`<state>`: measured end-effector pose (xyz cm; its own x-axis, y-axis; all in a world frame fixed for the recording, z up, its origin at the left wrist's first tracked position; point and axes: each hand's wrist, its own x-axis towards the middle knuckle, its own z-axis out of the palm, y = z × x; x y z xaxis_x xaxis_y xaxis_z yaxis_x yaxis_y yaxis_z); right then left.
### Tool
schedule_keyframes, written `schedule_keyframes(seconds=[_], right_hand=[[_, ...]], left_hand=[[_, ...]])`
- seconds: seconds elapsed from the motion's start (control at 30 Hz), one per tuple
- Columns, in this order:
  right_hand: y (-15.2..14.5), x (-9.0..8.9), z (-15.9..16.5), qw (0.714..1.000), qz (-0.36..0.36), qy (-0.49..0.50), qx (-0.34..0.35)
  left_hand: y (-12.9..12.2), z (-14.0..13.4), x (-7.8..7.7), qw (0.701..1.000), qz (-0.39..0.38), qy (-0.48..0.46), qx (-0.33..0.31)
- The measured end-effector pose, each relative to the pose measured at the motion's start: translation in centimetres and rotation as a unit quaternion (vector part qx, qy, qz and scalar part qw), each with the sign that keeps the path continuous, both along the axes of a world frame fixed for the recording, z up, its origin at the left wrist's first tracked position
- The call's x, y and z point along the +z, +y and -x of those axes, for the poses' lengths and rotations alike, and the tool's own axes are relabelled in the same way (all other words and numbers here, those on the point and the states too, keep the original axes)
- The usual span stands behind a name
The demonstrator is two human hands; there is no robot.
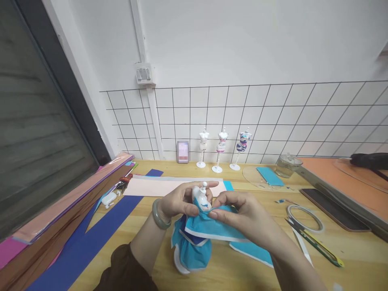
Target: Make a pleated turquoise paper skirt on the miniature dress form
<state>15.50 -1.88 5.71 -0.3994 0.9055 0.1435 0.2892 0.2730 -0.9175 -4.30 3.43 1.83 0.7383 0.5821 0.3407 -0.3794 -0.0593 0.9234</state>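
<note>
Left hand [182, 198], half-curled, grips small mannequin [202, 201] between hands, likely steadying it; right hand [244, 212], pinched close, holds blue sheet [220, 229] against it, probably for snug fit.

Three mannequins [222, 141] behind dress form [201, 200]; phone [182, 152] left of them, jar [285, 167] right; cutter [319, 245] on table [269, 200] at right.

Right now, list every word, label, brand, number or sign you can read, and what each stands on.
No text can be read anywhere.
Upright device at the wall: screen too blurred to read.
White form in the left hand: blue and red marks, no letters I can make out.
Utility knife: any marking is too small to read.
</note>
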Motion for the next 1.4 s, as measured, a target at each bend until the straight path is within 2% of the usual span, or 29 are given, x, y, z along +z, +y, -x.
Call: schedule_keyframes(seconds=[0.2,0.43,0.83,1.03,1.13,1.4], right_hand=[[0.0,-0.1,-0.1,0.999,-0.022,0.010,0.022],[-0.4,0.2,-0.2,0.995,-0.094,0.000,0.031],[-0.6,0.2,-0.1,0.989,-0.143,-0.001,0.035],[-0.8,0.4,-0.3,0.988,-0.146,-0.048,0.029],[-1.0,0.6,-0.4,0.986,-0.152,-0.074,0.010],[-1.6,0.5,-0.4,0.982,-0.161,-0.093,0.014]], left_hand=[[0.1,-0.1,0.1,1.000,-0.003,-0.018,-0.021],[0.0,0.0,0.2,0.999,0.001,-0.014,-0.038],[0.0,0.0,0.3,0.999,0.005,-0.003,-0.047],[0.3,0.0,-0.3,0.999,0.009,-0.032,0.001],[0.4,0.1,-0.2,0.999,-0.001,-0.035,0.035],[0.4,0.0,0.1,0.996,-0.016,-0.020,0.082]])
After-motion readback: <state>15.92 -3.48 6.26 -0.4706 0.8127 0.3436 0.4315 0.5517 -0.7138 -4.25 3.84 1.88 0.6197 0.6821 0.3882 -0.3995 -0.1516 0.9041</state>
